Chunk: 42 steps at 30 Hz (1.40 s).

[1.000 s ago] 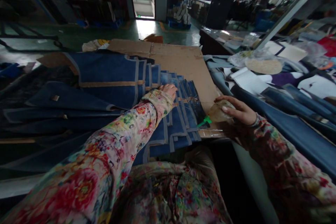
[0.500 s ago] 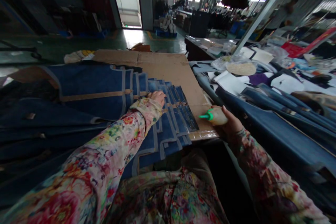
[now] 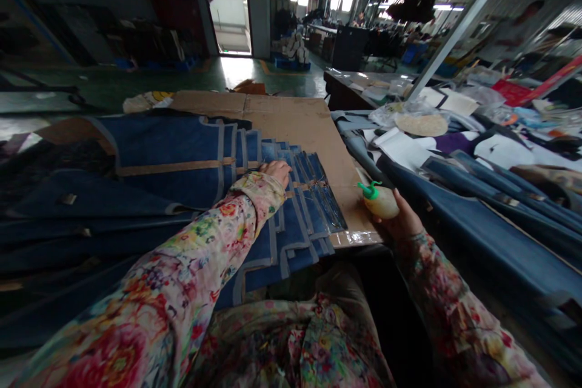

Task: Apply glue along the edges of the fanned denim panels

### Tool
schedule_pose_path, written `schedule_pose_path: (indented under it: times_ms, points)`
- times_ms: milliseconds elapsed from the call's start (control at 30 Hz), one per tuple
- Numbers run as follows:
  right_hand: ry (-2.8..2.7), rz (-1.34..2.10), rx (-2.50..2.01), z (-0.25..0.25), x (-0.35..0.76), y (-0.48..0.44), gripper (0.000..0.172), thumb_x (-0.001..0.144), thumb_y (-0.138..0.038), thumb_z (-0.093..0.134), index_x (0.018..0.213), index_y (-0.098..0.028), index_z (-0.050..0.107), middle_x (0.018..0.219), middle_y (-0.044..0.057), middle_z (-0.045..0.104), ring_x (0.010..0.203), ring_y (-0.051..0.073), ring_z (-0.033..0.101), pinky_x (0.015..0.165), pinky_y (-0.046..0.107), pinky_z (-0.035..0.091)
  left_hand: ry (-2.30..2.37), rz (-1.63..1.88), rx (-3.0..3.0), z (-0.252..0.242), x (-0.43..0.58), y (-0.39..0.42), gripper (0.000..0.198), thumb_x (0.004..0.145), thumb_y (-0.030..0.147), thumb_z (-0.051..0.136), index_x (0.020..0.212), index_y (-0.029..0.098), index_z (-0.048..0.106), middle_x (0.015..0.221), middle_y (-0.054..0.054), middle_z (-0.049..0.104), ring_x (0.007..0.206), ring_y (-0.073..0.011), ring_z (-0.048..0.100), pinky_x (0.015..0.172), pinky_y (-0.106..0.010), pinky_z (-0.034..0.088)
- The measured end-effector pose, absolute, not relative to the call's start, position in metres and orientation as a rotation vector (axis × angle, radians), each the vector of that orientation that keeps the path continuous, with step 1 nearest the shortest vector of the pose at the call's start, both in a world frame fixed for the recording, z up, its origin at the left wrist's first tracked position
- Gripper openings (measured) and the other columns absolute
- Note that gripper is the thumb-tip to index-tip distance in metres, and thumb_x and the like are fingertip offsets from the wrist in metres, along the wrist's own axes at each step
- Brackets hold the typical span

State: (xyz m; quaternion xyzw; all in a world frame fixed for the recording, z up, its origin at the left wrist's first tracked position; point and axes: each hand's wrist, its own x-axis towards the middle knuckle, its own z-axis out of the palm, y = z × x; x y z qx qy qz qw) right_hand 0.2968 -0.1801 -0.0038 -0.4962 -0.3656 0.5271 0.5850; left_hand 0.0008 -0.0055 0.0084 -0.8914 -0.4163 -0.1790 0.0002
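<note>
Gluing of fanned denim pieces (image 3: 295, 212) appears to be the step in hand, with the bottle lifted off the work. The left hand (image 3: 276, 171) lies flat, fingers together, pressing the stack on the cardboard-covered desk (image 3: 295, 118). The right hand (image 3: 400, 218), at 3 o'clock of the stack, is clamped around a glue bottle (image 3: 381, 200), its green nozzle (image 3: 368, 189) tilted toward 10 o'clock. Judged next: bringing the nozzle down to an exposed edge strip calls for steady pressure from the left hand.
</note>
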Motion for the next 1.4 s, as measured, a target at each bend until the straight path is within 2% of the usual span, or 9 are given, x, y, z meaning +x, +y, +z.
schedule_pose_path:
  times_ms: [100,233,367,467,633,833,967,1133,1400]
  points:
    - [-0.864,1.178,-1.249,-0.008,0.302,-0.182,0.048,0.090,-0.058,0.035,0.122,-0.025,0.048,0.124,0.009,0.054,0.109,0.024,0.056,0.054,0.028,0.053,-1.327,-0.591,-2.798,0.008,0.002,-0.006,0.026,0.081,0.016,0.045,0.100,0.023,0.061,0.114,-0.003,0.060,0.106,-0.0212,0.050,0.088,-0.039,0.038]
    - [-0.897,1.139,-1.344,-0.014,0.309,-0.182,0.053,0.086,-0.063,0.041,0.123,-0.026,0.046,0.127,0.009,0.052,0.110,0.025,0.056,0.070,0.035,0.057,-1.357,-0.585,-2.817,0.009,0.003,-0.005,0.026,0.081,0.015,0.046,0.100,0.023,0.062,0.114,-0.003,0.060,0.108,-0.0209,0.050,0.088,-0.038,0.037]
    - [-0.936,1.099,-1.282,-0.011,0.304,-0.182,0.055,0.078,-0.060,0.056,0.122,-0.028,0.046,0.131,0.007,0.047,0.107,0.028,0.057,0.074,0.041,0.057,-1.382,-0.514,-2.846,0.014,0.002,-0.006,0.027,0.081,0.015,0.046,0.101,0.023,0.061,0.115,-0.003,0.059,0.108,-0.0213,0.049,0.090,-0.038,0.036]
    - [-0.955,1.041,-1.281,-0.006,0.295,-0.185,0.059,0.075,-0.057,0.062,0.123,-0.027,0.045,0.128,0.009,0.049,0.104,0.030,0.058,0.076,0.041,0.056,-1.369,-0.515,-2.838,0.015,0.001,-0.008,0.026,0.082,0.016,0.046,0.102,0.022,0.061,0.114,-0.003,0.060,0.108,-0.0211,0.049,0.090,-0.038,0.036]
    - [-1.231,0.917,-1.382,0.009,0.287,-0.204,0.065,0.071,-0.050,0.069,0.126,-0.025,0.044,0.115,0.007,0.055,0.101,0.027,0.057,0.086,0.040,0.051,-1.344,-0.548,-2.820,0.011,0.000,-0.007,0.024,0.083,0.017,0.045,0.101,0.022,0.061,0.113,-0.002,0.060,0.107,-0.0205,0.050,0.089,-0.037,0.036]
    - [-1.482,0.709,-1.461,0.038,0.278,-0.231,0.059,0.067,-0.043,0.075,0.119,-0.028,0.050,0.116,0.006,0.055,0.099,0.024,0.057,0.084,0.035,0.052,-1.269,-0.585,-2.813,0.010,-0.002,-0.011,0.024,0.085,0.019,0.044,0.103,0.020,0.060,0.113,-0.005,0.059,0.106,-0.0214,0.049,0.090,-0.038,0.034]
    - [-1.516,0.704,-1.441,0.042,0.273,-0.238,0.059,0.067,-0.040,0.075,0.118,-0.027,0.049,0.117,0.008,0.055,0.102,0.026,0.056,0.087,0.038,0.051,-1.288,-0.583,-2.827,0.008,-0.001,-0.009,0.022,0.085,0.017,0.042,0.098,0.020,0.061,0.110,-0.005,0.059,0.104,-0.0213,0.049,0.087,-0.037,0.034]
    - [-1.574,0.718,-1.471,0.041,0.268,-0.237,0.060,0.067,-0.044,0.074,0.118,-0.027,0.047,0.117,0.009,0.054,0.106,0.029,0.054,0.092,0.044,0.048,-1.251,-0.615,-2.813,0.004,-0.001,-0.006,0.022,0.085,0.019,0.043,0.099,0.021,0.061,0.109,-0.004,0.059,0.102,-0.0212,0.049,0.087,-0.037,0.034]
    - [-1.574,0.697,-1.462,0.038,0.266,-0.229,0.060,0.067,-0.046,0.074,0.117,-0.027,0.046,0.116,0.008,0.053,0.105,0.028,0.054,0.093,0.043,0.048,-1.275,-0.594,-2.806,0.001,0.000,-0.005,0.026,0.087,0.020,0.040,0.104,0.021,0.060,0.112,-0.005,0.058,0.106,-0.0213,0.047,0.089,-0.038,0.033]
